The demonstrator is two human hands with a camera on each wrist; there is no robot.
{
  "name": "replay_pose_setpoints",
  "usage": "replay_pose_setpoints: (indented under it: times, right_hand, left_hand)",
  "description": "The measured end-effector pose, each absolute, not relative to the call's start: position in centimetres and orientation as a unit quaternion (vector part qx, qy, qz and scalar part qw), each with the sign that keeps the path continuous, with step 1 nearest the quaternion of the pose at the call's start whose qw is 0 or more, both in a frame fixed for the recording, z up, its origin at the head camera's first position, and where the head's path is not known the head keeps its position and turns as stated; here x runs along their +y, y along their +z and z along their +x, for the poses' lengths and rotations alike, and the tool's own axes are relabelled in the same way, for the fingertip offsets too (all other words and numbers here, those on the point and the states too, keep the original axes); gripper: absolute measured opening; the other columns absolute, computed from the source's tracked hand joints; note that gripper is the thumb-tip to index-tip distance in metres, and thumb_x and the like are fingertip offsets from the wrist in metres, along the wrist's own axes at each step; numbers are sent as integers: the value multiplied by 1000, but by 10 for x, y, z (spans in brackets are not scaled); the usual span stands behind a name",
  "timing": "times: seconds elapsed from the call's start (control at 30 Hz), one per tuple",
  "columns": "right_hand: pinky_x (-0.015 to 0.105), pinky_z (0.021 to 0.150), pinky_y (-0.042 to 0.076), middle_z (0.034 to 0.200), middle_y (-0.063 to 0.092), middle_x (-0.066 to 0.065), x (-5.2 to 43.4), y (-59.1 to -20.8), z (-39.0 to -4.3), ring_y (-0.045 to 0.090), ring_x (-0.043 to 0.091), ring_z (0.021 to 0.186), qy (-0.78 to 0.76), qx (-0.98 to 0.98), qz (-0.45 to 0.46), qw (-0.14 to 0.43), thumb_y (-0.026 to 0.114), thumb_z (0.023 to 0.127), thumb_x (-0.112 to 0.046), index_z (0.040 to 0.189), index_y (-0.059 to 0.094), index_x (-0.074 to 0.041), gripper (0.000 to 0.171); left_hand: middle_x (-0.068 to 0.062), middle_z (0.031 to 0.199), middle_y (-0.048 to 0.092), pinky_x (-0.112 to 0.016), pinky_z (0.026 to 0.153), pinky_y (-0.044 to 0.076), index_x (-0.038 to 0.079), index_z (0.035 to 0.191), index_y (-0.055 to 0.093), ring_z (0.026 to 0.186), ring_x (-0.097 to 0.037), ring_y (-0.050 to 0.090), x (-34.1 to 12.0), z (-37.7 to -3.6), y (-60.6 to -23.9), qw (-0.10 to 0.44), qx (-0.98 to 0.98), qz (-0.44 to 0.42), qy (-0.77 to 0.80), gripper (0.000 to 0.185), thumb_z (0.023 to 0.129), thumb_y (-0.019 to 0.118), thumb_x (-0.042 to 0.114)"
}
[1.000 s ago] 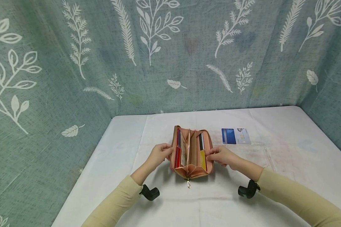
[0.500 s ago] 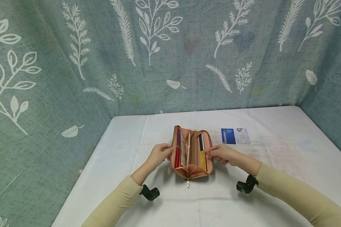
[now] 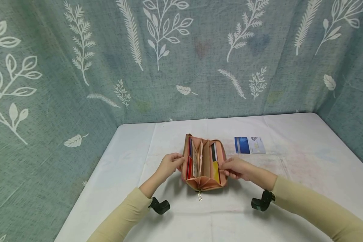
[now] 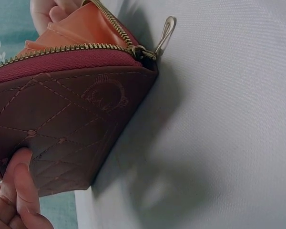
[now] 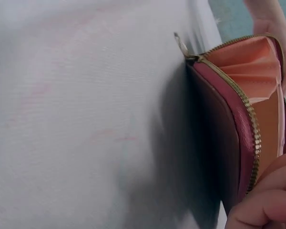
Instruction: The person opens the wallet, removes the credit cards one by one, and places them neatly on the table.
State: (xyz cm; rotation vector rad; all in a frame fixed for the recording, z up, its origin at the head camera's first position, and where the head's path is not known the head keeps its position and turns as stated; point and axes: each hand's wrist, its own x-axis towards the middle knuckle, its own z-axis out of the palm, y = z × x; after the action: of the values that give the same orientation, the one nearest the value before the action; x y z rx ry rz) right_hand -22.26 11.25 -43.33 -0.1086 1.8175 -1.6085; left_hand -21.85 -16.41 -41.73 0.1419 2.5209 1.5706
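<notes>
A long zip-around wallet (image 3: 205, 163) stands upright on the table, its zip undone and its peach compartments spread. My left hand (image 3: 169, 164) grips its left side, the thumb lying on the quilted outer cover (image 4: 66, 114). At the right side, my right hand (image 3: 238, 168) pinches the zipped edge (image 5: 250, 138), fingertips by a yellow card (image 3: 215, 170). Above that card a black-and-white card (image 3: 214, 152) sits in a slot. Red cards (image 3: 189, 168) fill the left slots, with what looks like paper beside them. A gold zip pull (image 3: 200, 196) hangs at the near end.
A blue card (image 3: 242, 145) and a whitish card (image 3: 257, 145) lie side by side on the white tablecloth (image 3: 290, 141), right of the wallet. A green leaf-patterned curtain (image 3: 169, 84) rises behind and at both sides. Each wrist wears a black camera (image 3: 159, 205).
My right hand has shifted slightly down along the wallet's right edge, its fingers now beside the yellow card. My left hand and the wallet stay practically in place.
</notes>
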Motion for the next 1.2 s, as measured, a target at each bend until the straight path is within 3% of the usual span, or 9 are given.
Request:
replay_pose_setpoints:
  times: [0.3, 0.5, 0.67, 0.77, 0.97, 1.03, 1.2]
  right_hand:
    - [17, 40, 30, 49, 48, -4, 111, -441, -212, 36, 4, 38, -589, 744, -54, 311, 56, 89, -15, 83, 62, -3, 14]
    - [20, 40, 25, 48, 44, -5, 102, -450, -203, 31, 6, 40, -557, 803, -73, 197, 62, 85, -16, 80, 67, 0, 17]
    - [22, 52, 40, 68, 64, 3, 96, -458, -197, 48, 6, 59, -540, 828, -95, 118, 66, 82, -14, 90, 69, 3, 19]
    - [22, 55, 42, 75, 67, 4, 95, -459, -197, 50, 5, 61, -544, 825, -87, 124, 67, 82, -14, 94, 69, 4, 22]
    - [21, 43, 23, 51, 44, -7, 96, -459, -200, 28, 6, 42, -574, 792, -16, 209, 68, 80, -14, 84, 68, 1, 15]
    - [21, 43, 22, 49, 39, -7, 95, -459, -201, 27, 6, 42, -568, 794, -12, 217, 69, 78, -14, 78, 67, -1, 13]
    - [21, 45, 27, 53, 46, -6, 91, -458, -200, 34, 7, 47, -535, 822, 5, 194, 71, 74, -14, 70, 66, -3, 13]
  left_hand:
    - [2, 60, 62, -23, 48, 34, -1, 98, 65, 53, -7, 54, -162, -218, -416, 78, 846, 45, 525, 22, 89, 54, 17]
    - [2, 60, 62, -22, 48, 34, -1, 98, 64, 53, -7, 55, -161, -218, -417, 79, 845, 48, 527, 22, 90, 54, 17]
    - [2, 60, 62, -22, 48, 35, -1, 98, 64, 53, -7, 55, -161, -219, -417, 80, 845, 50, 526, 22, 89, 54, 16]
    - [2, 60, 62, -22, 48, 35, -2, 98, 64, 52, -7, 55, -161, -219, -416, 76, 846, 51, 525, 22, 89, 54, 16]
    - [2, 61, 62, -22, 49, 35, -1, 98, 64, 53, -8, 55, -159, -218, -416, 73, 846, 46, 526, 22, 89, 54, 16]
    - [2, 61, 62, -22, 49, 35, -1, 99, 64, 53, -8, 55, -157, -218, -416, 74, 847, 48, 525, 22, 89, 54, 16]
    - [2, 62, 62, -23, 49, 35, -1, 98, 64, 54, -8, 55, -154, -218, -417, 69, 847, 56, 524, 22, 89, 54, 16]
